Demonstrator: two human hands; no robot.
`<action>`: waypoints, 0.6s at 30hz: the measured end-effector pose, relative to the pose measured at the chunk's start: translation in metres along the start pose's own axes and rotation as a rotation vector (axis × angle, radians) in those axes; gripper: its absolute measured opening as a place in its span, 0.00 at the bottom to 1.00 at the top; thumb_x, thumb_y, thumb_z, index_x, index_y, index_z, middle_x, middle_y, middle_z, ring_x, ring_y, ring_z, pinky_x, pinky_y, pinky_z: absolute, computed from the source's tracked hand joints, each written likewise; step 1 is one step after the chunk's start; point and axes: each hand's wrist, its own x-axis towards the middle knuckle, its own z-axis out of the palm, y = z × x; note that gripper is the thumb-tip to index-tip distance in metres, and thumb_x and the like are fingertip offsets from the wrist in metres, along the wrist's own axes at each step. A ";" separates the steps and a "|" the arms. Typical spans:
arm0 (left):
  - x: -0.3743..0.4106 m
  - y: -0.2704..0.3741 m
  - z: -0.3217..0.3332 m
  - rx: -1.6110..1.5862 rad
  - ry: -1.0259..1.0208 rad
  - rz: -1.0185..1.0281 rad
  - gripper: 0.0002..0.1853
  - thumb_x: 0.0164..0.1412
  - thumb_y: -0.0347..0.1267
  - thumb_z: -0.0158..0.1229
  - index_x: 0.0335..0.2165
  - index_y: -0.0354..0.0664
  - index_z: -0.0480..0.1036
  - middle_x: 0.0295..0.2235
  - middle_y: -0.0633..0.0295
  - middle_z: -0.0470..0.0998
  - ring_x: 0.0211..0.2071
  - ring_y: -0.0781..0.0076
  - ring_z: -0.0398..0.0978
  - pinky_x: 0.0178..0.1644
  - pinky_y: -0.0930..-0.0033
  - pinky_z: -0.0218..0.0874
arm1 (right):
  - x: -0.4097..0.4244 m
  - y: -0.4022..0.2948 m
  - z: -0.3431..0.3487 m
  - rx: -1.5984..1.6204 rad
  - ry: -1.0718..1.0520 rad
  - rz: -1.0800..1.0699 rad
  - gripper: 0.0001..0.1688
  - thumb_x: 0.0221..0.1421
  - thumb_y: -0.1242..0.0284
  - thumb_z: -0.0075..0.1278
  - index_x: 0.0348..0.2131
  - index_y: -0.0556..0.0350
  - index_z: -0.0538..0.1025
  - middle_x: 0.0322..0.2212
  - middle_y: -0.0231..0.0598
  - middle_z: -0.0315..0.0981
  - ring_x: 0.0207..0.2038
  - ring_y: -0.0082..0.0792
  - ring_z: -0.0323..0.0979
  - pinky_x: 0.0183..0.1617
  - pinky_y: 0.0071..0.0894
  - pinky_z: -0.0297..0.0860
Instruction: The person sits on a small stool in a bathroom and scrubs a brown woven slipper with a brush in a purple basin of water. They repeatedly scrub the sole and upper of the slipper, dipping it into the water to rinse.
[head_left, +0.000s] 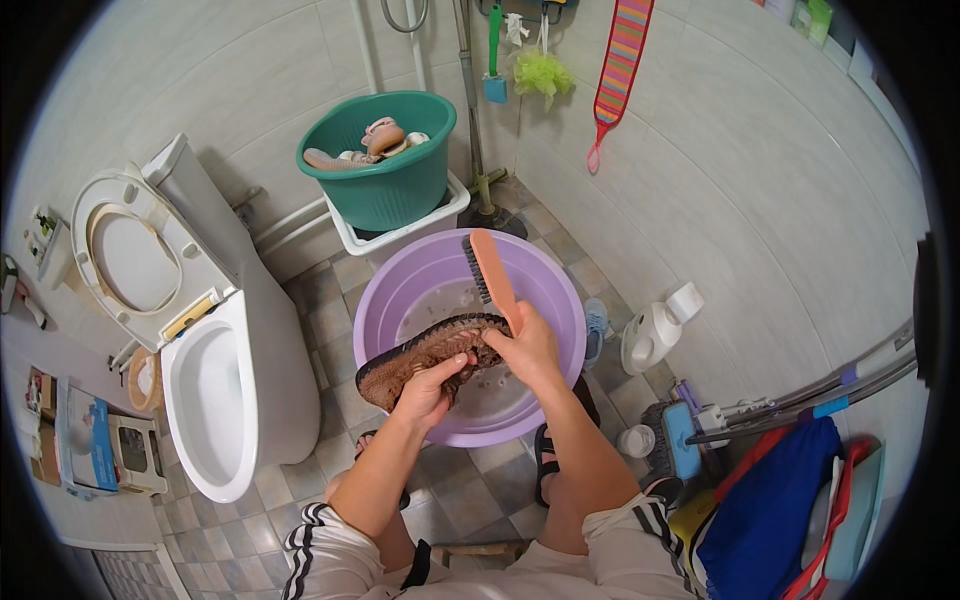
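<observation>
A wet brown shoe (420, 357) with a dark sole edge is held between both hands above a purple plastic basin (373, 277). My left hand (426, 394) grips the shoe's near side, thumb on top. My right hand (527, 346) is closed around the lower handle of an orange scrubbing brush (491, 266), and its thumb presses on the shoe's right end. The brush's dark bristles face left, off the shoe. Shallow, slightly foamy water (499, 409) lies in the basin.
A toilet (285, 375) with raised lid stands left. Beyond the basin, a green tub (382, 196) holding shoes rests on a white container (459, 196). At right are a blue shoe (595, 330), a white detergent bottle (646, 341), a small jar (636, 441) and cleaning brushes.
</observation>
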 end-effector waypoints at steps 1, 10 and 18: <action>0.000 0.000 0.000 -0.005 -0.005 -0.005 0.17 0.53 0.25 0.58 0.43 0.35 0.69 0.35 0.59 0.76 0.38 0.70 0.72 0.47 0.69 0.62 | -0.001 -0.001 0.000 0.013 0.006 0.011 0.24 0.38 0.61 0.57 0.34 0.57 0.72 0.28 0.46 0.75 0.33 0.46 0.73 0.40 0.40 0.67; 0.002 0.009 0.005 0.066 -0.056 -0.060 0.16 0.54 0.28 0.59 0.42 0.34 0.71 0.39 0.59 0.76 0.42 0.71 0.72 0.50 0.70 0.60 | 0.000 -0.001 0.002 -0.043 0.136 -0.023 0.23 0.38 0.61 0.57 0.31 0.60 0.70 0.25 0.48 0.73 0.31 0.49 0.72 0.37 0.43 0.65; 0.003 0.021 0.005 0.122 0.177 -0.084 0.17 0.57 0.29 0.56 0.45 0.33 0.68 0.40 0.56 0.75 0.42 0.67 0.73 0.51 0.66 0.61 | -0.004 -0.003 0.010 -0.024 0.171 -0.055 0.22 0.39 0.65 0.57 0.32 0.61 0.70 0.24 0.46 0.73 0.28 0.41 0.72 0.34 0.36 0.66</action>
